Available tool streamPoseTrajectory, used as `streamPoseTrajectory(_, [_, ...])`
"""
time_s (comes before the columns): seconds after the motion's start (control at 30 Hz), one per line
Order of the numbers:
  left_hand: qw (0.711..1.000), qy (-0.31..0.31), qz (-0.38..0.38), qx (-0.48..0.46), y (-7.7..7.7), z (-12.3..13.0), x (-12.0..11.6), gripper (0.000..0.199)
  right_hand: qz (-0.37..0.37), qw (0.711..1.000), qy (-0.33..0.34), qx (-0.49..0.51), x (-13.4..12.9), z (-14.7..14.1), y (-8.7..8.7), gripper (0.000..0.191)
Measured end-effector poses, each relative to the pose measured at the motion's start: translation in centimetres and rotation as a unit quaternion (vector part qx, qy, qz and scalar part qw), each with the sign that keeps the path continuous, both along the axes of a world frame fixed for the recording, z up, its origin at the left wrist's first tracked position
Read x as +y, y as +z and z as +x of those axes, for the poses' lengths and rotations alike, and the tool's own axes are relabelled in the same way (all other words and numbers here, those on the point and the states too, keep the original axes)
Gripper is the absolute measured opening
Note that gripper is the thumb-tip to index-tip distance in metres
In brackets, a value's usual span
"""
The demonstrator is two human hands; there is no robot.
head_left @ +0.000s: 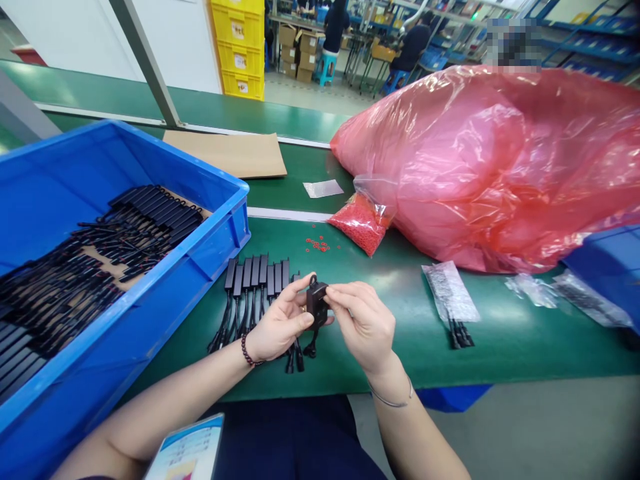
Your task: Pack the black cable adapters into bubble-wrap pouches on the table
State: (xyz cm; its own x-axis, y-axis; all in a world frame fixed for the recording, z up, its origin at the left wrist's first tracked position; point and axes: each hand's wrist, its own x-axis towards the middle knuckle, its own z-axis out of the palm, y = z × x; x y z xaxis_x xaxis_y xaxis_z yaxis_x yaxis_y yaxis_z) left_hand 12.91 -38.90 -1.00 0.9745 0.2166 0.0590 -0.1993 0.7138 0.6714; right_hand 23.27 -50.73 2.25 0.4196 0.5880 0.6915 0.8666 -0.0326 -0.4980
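My left hand (pixel 283 323) is wrapped round a small black cabled module (pixel 316 303), holding it upright above the green table. At its upper right edge, the fingertips of my right hand (pixel 363 320) are pinched together, touching the module; whether they hold something small cannot be made out. A short cable with a connector hangs below it. Left of my hands lies a row of black modules (pixel 250 273) with their cables towards me. Beyond my hands are scattered small red rings (pixel 319 245) and a clear bag of red rings (pixel 361 223).
A blue crate (pixel 200 247) of black modules stands left. A large pink plastic bag (pixel 490 167) covers the back right. Wrapped parts (pixel 453 293) lie on the green table (pixel 390 347) at right. Cardboard (pixel 230 153) lies behind. People sit in the background.
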Motion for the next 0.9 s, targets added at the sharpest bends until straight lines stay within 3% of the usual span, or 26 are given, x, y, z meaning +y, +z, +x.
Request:
streamPoseTrajectory(0.2, [0.999, 0.013, 0.027, -0.019, -0.32, 0.03, 0.02, 0.051, -0.008, 0.998, 0.003, 0.055, 0.02, -0.29, 0.51, 0.016])
streamPoseTrajectory(0.47, [1.0, 0.004, -0.022, -0.011, 0.19, 0.0, -0.01, 0.052, 0.015, 0.999, -0.025, 0.03, 0.24, -0.62, -0.21, 0.024])
streamPoseTrajectory(0.67, [0.999, -0.009, -0.03, 0.007, 0.45, -0.08, -0.08, 0.054, 0.001, 0.998, -0.036, 0.055, 0.44, -0.52, 0.34, 0.025])
streamPoseTrajectory(0.9, [0.999, -0.01, -0.029, 0.019, 0.24, -0.1, -0.14, 0.054, -0.05, 0.996, -0.036, 0.056, 0.85, -0.4, 0.28, 0.007])
